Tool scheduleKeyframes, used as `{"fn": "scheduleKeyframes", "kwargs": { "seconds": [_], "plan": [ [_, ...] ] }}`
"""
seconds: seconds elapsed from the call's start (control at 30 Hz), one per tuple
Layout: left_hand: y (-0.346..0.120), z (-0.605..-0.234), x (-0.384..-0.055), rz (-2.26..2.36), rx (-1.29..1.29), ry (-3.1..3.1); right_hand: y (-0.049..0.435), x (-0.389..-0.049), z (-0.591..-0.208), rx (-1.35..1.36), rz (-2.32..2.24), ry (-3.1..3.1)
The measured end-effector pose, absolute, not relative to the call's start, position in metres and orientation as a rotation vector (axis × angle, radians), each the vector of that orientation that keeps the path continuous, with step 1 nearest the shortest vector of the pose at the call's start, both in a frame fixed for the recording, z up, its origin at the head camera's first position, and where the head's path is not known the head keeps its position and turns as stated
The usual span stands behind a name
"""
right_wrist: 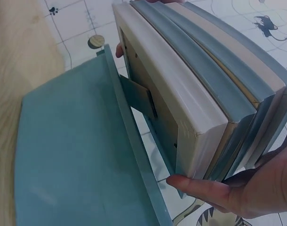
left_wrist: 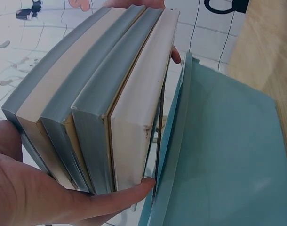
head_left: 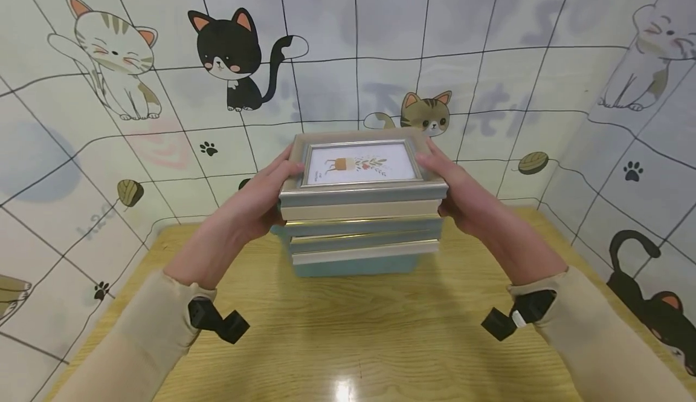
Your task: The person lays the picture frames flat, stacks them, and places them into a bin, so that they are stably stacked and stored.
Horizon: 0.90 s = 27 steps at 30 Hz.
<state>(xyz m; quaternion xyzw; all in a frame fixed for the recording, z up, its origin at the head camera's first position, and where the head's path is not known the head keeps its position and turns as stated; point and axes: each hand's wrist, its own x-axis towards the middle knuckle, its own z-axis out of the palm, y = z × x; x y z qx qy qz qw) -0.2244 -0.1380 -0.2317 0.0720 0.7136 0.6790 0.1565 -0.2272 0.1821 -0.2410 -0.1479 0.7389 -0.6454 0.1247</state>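
Both hands hold a stack of several picture frames [head_left: 363, 211] level over a teal bin [head_left: 356, 267]. The top frame is silver-grey and shows a print of a plant in a pot [head_left: 359, 163]. My left hand [head_left: 266, 193] grips the stack's left end, a thumb on top and fingertips under the lowest frame. At the other end my right hand [head_left: 462, 193] grips it the same way. A white frame [left_wrist: 143, 99] is lowest; its brown backing with a stand leg [right_wrist: 139, 96] shows in the right wrist view. The bin's inside is mostly hidden.
The bin stands on a wooden table [head_left: 353, 329] near its far edge. A white cloth wall with grid lines and cartoon cats [head_left: 326, 27] rises behind and at both sides. Black wrist cameras [head_left: 217, 320] sit on both sleeves.
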Motion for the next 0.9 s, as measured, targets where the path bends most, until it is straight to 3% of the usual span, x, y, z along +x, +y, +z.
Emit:
{"fn": "scheduleKeyframes", "kwargs": {
  "seconds": [0.9],
  "plan": [
    [-0.143, -0.251, -0.296, 1.978, 0.122, 2.087, 0.169, -0.312, -0.263, -0.432, -1.912, 2.071]
  ]
}}
